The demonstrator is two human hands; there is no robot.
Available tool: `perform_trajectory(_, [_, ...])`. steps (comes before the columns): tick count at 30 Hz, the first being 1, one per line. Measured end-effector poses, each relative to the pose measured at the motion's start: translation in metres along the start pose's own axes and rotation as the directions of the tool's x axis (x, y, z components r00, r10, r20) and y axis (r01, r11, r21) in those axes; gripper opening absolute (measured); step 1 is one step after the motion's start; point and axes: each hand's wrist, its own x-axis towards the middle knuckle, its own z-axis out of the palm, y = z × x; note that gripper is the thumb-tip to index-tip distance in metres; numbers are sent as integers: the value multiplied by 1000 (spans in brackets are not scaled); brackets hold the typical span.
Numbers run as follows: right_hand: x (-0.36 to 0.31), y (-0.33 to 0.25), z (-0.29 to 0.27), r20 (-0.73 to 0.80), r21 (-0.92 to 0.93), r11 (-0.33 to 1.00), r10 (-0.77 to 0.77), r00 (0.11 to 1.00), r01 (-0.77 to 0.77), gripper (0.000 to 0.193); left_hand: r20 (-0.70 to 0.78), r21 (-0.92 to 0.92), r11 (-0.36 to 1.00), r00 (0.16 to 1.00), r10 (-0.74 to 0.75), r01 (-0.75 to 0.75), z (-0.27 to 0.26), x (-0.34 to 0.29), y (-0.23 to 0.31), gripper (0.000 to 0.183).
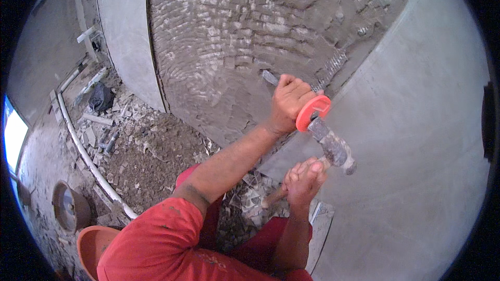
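Note:
My left hand (292, 101) is closed around a chisel (269, 77) with an orange round hand guard (306, 117) at its back end. The grey metal tip sticks out past my fingers at the rough mortar wall (219, 47); whether it touches cannot be made out. In my right hand (304, 179) is a hammer (336, 148), gripped by its wooden handle near the head. The worn steel head is right at the guard, by the chisel's struck end. Most of the chisel's shaft is hidden by my left fist.
Smooth grey panels flank the rough patch, one on the left (122, 31) and one on the right (406, 140). Rubble (151, 151) covers the floor below. A white pipe (83, 148) runs along the left, beside a round bucket (70, 208) and an orange tub (94, 244).

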Motion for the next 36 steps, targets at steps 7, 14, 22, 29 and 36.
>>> perform_trajectory(7, [2,-44,6,-174,711,699,78,982,70,35,27,0,1000,1000,-2,2,-5,0,1,17])
perform_trajectory(14, [5,-29,1,60,363,838,415,908,-408,39,47,30,999,999,19,-21,-6,-1,-8,14])
perform_trajectory(22, [20,-25,22,30,500,821,301,953,-275,52,66,20,1000,998,14,-15,1,0,-1,14])
perform_trajectory(29, [22,-39,14,-160,713,696,283,946,-88,53,51,54,998,998,28,-31,5,-1,-2,15])
perform_trajectory(36, [39,-54,5,83,458,779,443,893,-429,48,88,120,992,995,40,-50,-3,-3,-10,14])
